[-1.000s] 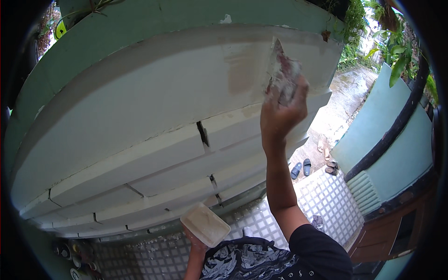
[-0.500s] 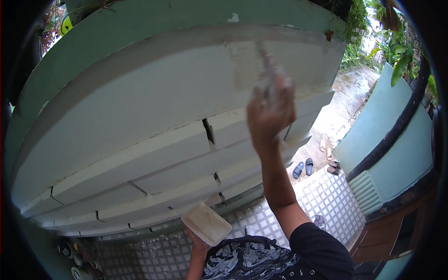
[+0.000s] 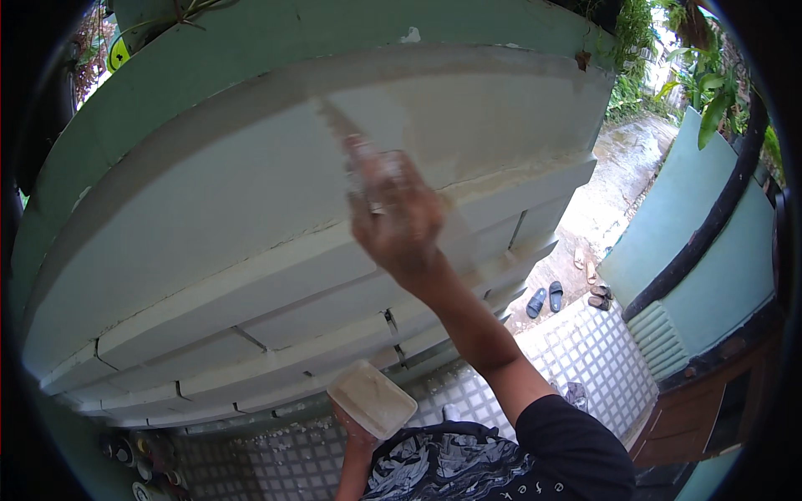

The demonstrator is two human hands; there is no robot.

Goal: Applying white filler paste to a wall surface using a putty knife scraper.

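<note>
My right hand (image 3: 397,209) is raised in front of a whitish wall (image 3: 225,175), its fingers closed round a slim hand tool (image 3: 338,121). Motion smears the tool, so I cannot tell whether it is a brush or a scraper; its tip is at or close to the wall. Pale smudges cover the fingers. A beige, damp-looking patch (image 3: 468,125) lies on the wall to the right of this hand. Low down, near my body, my left hand (image 3: 354,431) grips a shallow rectangular cream tub (image 3: 373,399) by its left side. Whitish residue coats the tub's inside.
Stepped white ledges (image 3: 292,301) with dark gaps run below the wall face, and a green band (image 3: 276,42) borders its top. Checkered tiles (image 3: 585,351) cover the floor. Blue slippers (image 3: 545,299) lie at the right. Several cans (image 3: 138,459) stand at the lower left.
My right hand has swept left and slightly down across the wall with the tool, uncovering more of the beige patch. My left hand and the tub have barely moved.
</note>
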